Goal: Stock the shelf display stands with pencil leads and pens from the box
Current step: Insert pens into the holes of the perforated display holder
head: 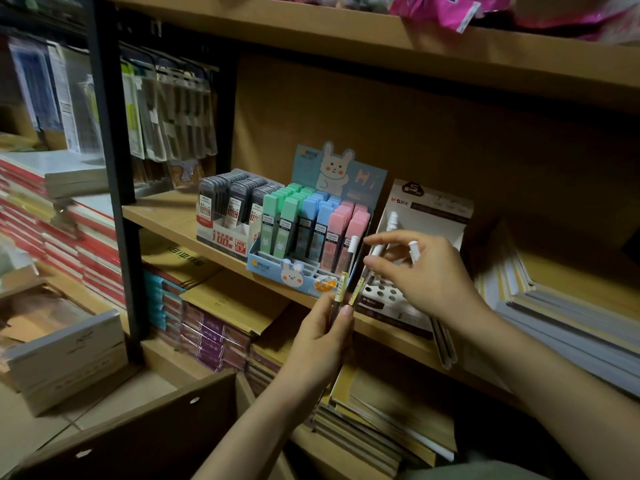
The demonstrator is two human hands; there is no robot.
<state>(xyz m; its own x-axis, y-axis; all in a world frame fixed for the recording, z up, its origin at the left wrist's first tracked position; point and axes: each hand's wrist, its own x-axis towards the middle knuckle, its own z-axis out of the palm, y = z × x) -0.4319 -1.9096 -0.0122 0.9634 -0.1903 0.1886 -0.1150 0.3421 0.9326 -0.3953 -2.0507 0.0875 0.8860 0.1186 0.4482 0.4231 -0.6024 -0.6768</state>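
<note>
My left hand (320, 336) grips two white-capped pens (347, 268) upright in front of the shelf edge. My right hand (424, 273) hovers over the white pen display stand (424, 216), thumb and forefinger apart near a pen cap; another white pen cap (413, 250) pokes up behind its fingers. Left of the stand sits a blue rabbit display (308, 244) full of green, blue and pink pencil lead cases. Further left stands a grey lead display (228, 216) of dark cases. The stand's perforated base (379, 292) shows several open holes.
All three displays sit on a wooden shelf (162, 213). Stacked notebooks (561, 313) lie to the right and on the shelf below. A brown cardboard box flap (145, 431) is at bottom left. Hanging packets (169, 112) and a black upright (110, 140) stand at the left.
</note>
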